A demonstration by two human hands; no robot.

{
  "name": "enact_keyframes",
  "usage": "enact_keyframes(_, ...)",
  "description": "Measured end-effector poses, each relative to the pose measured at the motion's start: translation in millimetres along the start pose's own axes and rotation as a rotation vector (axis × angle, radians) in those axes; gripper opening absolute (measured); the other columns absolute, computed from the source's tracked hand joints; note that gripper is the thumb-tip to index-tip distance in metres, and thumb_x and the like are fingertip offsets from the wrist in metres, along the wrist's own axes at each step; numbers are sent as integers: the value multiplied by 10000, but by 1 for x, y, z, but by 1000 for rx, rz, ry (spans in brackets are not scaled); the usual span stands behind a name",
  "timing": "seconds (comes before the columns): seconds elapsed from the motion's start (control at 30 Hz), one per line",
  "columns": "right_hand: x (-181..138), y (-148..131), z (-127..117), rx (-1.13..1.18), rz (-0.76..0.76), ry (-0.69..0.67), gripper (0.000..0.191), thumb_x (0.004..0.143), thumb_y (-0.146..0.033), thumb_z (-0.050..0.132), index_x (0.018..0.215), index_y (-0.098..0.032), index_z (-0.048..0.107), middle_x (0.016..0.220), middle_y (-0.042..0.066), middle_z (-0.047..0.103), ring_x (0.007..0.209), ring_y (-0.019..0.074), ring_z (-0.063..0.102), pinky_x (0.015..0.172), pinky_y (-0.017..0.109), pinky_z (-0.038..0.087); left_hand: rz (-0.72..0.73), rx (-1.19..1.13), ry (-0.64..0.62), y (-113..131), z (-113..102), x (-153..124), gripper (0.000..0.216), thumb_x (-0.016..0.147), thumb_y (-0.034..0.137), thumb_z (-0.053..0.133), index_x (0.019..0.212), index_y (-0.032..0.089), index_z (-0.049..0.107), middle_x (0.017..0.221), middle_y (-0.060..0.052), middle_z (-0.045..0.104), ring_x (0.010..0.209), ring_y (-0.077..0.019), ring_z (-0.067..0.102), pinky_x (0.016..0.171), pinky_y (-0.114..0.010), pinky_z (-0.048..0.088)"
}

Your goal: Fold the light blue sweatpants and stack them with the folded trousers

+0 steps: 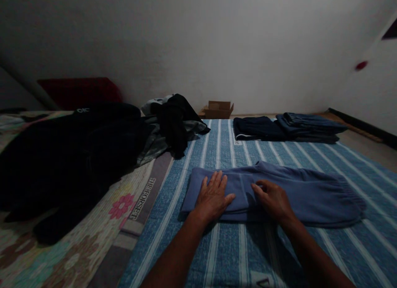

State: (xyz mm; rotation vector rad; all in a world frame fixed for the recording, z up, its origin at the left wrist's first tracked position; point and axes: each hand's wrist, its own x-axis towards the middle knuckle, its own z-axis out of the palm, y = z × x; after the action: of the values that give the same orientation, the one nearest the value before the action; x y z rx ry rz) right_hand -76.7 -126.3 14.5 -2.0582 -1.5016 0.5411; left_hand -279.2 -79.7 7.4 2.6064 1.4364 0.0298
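Observation:
A pair of blue-violet trousers (pixel 297 193) lies folded flat before me, with a gathered, elastic-looking edge at its right end. My left hand (pixel 214 197) presses flat on the folded left part, fingers spread and palm down. Over the middle of the trousers is my right hand (pixel 273 199), its fingers loosely bent and the thumb side toward the left hand. Its fingertips are at the cloth near a crease, and no fabric is lifted between them. The trousers rest on a blue striped bed sheet (pixel 164 238).
Dark clothes (pixel 71 155) are heaped on the left over a floral cover (pixel 87 238). A black garment (pixel 173 122) lies at that heap's far end. Folded dark trousers (pixel 257 128) and stacked jeans (pixel 307 124) sit at the back right. An open cardboard box (pixel 218 110) stands by the wall.

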Motion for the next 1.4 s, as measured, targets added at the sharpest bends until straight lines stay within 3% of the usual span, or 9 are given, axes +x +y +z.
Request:
enact_keyframes(0.2,15,2,-2,60,90,-124,349,821,-450,535,859,-136,682,673,59,671,629,202,642,552,263,439,-8,0,-10,1,-2,0,699,920,576,290,1471,149,233,1558,-117,173,1441,-249,79,1142,-516,125)
enact_keyframes(0.33,17,-1,-1,170,218,-286,300,826,-432,527,774,-154,627,449,-26,519,370,153,525,366,239,354,-7,-4,-11,1,-3,0,694,921,570,291,1470,149,234,1559,-116,172,1441,-247,79,1142,-518,128)
enact_keyframes(0.43,15,-4,-1,223,295,-318,278,828,-434,532,758,-170,583,375,-57,440,305,143,471,302,224,296,-9,5,-4,1,-2,0,687,921,563,303,1470,156,235,1559,-110,179,1440,-246,85,1143,-514,131)
enact_keyframes(0.67,7,-13,-5,416,413,-376,259,862,-426,503,758,-189,520,363,-45,477,274,96,405,273,172,231,-4,4,2,1,-3,-1,694,921,566,296,1465,139,246,1553,-125,193,1439,-248,98,1140,-512,130)
enact_keyframes(0.9,5,-11,-3,505,444,-439,241,847,-406,526,729,-200,488,392,-34,520,267,92,409,267,166,252,-10,27,4,1,-3,0,672,927,549,304,1467,153,248,1555,-116,188,1440,-246,86,1143,-510,134)
enact_keyframes(1.4,10,-15,4,723,447,-363,176,797,-330,583,817,-173,506,451,-53,534,290,123,514,239,164,299,-37,74,-29,3,-13,5,641,923,495,358,1449,136,296,1542,-128,217,1431,-258,141,1131,-518,166)
